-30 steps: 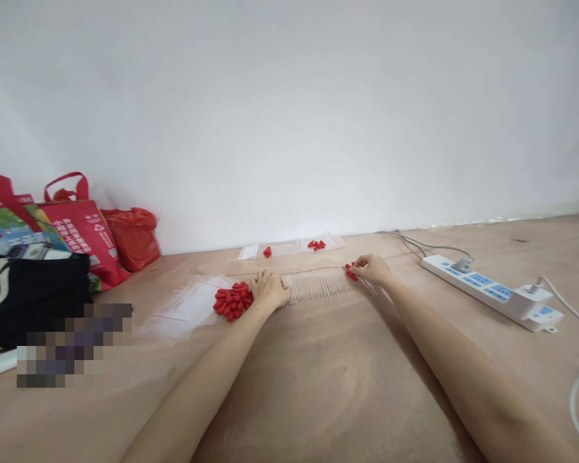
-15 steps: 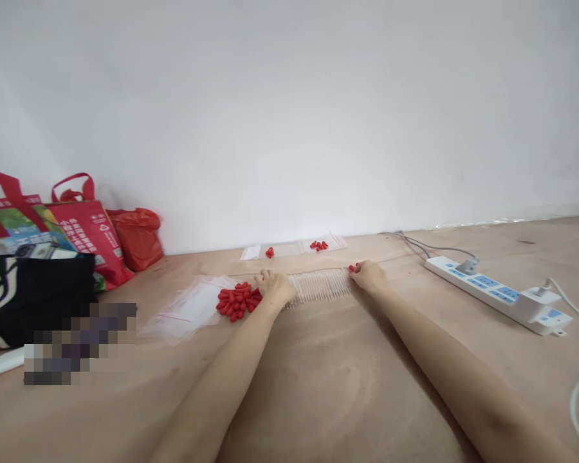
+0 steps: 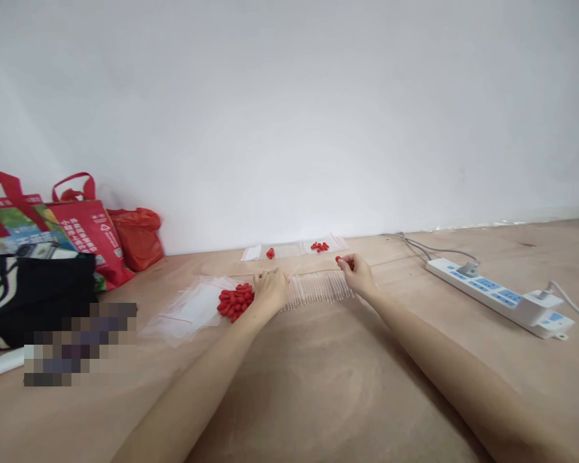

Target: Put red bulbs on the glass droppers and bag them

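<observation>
My left hand (image 3: 271, 289) is closed in a pinch at the left end of a row of thin white sticks (image 3: 318, 288); a thin pale stick seems to reach out from its fingertips. A pile of small red pieces (image 3: 233, 303) lies just left of that hand, partly hidden by it. Above the right part of the row, my right hand (image 3: 358, 273) pinches a small red piece (image 3: 338, 259) between thumb and fingers. Clear plastic bags (image 3: 193, 308) lie spread left of the pile.
Near the wall lie flat bags with red pieces (image 3: 320, 247) and sticks. A white power strip (image 3: 492, 292) with cables is at the right. Red bags (image 3: 89, 235) and a black striped bag (image 3: 38, 299) stand at the left, beside a blurred-out patch.
My right hand has moved left and slightly up from the right end of the row, with a red piece in its fingers. A thin stick now shows at my left fingertips.
</observation>
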`<move>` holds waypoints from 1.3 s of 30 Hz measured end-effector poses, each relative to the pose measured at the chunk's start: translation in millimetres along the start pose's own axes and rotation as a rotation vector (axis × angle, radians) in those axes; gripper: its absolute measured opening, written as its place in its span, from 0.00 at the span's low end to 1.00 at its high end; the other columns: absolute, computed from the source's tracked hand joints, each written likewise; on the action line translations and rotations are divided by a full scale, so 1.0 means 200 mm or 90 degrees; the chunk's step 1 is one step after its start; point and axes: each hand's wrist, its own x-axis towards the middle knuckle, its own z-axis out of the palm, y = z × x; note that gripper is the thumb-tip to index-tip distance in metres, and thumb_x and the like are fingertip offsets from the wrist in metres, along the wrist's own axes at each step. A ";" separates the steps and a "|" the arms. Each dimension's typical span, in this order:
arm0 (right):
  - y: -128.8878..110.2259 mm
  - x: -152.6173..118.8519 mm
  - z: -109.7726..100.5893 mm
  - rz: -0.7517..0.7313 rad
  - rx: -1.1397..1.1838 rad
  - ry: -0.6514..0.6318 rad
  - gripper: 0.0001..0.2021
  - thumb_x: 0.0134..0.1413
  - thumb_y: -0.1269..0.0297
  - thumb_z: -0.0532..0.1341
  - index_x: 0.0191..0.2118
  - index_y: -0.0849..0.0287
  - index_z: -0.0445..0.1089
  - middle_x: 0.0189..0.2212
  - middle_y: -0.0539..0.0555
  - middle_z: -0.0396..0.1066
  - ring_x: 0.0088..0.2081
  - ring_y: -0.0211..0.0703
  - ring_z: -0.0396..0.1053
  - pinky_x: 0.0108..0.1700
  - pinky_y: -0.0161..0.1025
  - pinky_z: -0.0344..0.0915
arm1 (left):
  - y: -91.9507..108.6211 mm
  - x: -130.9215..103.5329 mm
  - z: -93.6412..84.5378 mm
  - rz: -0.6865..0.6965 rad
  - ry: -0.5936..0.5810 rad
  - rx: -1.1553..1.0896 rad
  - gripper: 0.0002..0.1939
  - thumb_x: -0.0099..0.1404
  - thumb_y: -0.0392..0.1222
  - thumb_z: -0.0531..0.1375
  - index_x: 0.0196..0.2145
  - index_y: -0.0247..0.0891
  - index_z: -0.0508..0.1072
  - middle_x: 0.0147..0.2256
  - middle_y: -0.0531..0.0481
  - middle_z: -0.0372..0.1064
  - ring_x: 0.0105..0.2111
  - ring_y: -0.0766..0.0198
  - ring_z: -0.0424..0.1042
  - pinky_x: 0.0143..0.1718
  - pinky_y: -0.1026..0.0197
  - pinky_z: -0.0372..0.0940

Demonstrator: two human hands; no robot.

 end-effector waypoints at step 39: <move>-0.21 -0.49 0.01 0.068 0.424 -0.490 0.20 0.39 0.46 0.60 0.31 0.59 0.65 0.24 0.47 0.64 0.25 0.33 0.63 0.30 0.35 0.61 | -0.17 -0.35 0.19 0.430 0.227 -0.282 0.12 0.65 0.35 0.46 0.39 0.38 0.68 0.31 0.48 0.72 0.31 0.63 0.68 0.36 0.58 0.61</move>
